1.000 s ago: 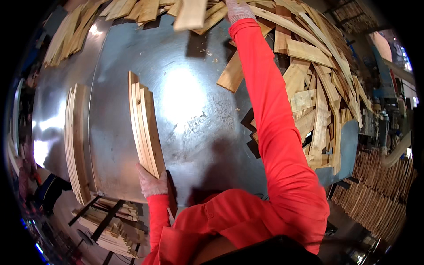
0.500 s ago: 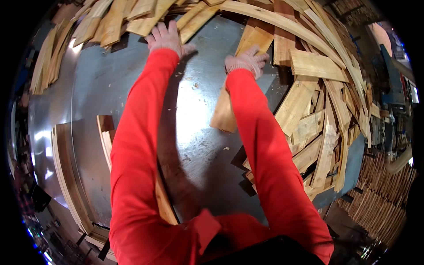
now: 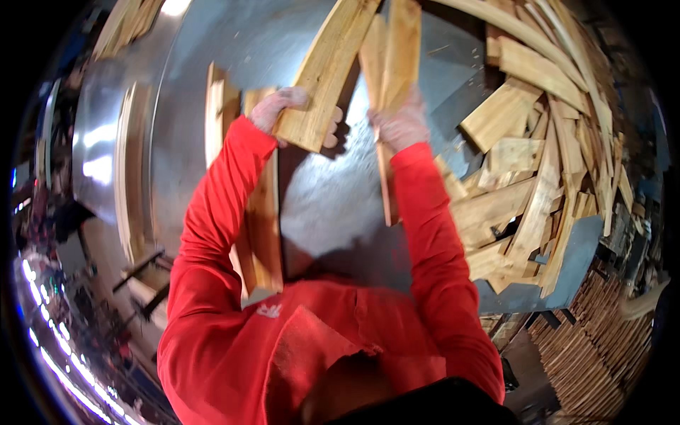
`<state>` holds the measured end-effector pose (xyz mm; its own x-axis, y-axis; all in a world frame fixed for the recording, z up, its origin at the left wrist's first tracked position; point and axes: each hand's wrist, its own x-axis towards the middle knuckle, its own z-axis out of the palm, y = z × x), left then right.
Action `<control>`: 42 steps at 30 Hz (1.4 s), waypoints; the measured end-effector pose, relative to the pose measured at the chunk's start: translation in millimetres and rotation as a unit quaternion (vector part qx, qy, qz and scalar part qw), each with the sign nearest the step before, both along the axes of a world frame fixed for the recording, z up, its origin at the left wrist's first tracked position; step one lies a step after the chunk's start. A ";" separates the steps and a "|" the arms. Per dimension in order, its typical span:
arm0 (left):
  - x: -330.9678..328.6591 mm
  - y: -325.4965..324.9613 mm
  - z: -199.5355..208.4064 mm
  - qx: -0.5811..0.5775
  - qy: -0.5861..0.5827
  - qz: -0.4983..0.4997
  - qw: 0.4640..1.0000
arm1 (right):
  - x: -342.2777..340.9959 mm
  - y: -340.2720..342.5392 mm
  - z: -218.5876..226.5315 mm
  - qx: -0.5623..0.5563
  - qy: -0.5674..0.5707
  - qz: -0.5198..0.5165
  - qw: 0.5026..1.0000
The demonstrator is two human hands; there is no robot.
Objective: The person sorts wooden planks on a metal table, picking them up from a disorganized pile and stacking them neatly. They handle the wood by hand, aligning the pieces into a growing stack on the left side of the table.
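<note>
Lifted since earlier, wide board (image 3: 329, 71) (single or doubled, can't tell) sits in your left fingers (image 3: 331, 129); your right fingers (image 3: 382, 129) clasp narrower strips (image 3: 401, 57); both over grey surface (image 3: 336, 216), left of loose pile (image 3: 537, 205).

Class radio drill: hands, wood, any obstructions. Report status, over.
Left hand gripping timber near its end. Right hand gripping boards. Possible obstruction: loose wood pile beside right sleeve.

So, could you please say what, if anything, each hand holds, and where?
Left hand: timber, by its near end. Right hand: wooden boards, gripped partway along.
</note>
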<state>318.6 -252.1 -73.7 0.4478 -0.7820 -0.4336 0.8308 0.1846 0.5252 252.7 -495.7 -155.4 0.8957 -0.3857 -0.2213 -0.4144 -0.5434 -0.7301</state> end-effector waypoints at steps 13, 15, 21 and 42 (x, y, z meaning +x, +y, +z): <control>-298.0 45.3 24.0 0.031 -0.024 0.123 0.992 | -126.7 14.6 5.8 0.666 -0.040 0.060 0.743; -310.2 51.0 7.9 0.097 -0.134 0.106 0.981 | -127.8 15.8 6.1 0.656 -0.015 0.069 0.751; -292.4 61.0 -39.3 0.192 -0.650 0.053 0.733 | -116.9 73.1 -8.9 0.526 -0.108 0.061 0.841; -341.6 43.8 6.5 0.162 -0.123 0.178 0.963 | -286.9 144.9 37.9 0.221 -0.180 0.193 0.939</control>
<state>-23.0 -208.3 -67.2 0.7832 -0.4013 -0.4749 0.5878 0.2290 0.7759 -34.2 -350.8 -117.5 0.9973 0.0402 0.0607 0.0680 -0.2135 -0.9746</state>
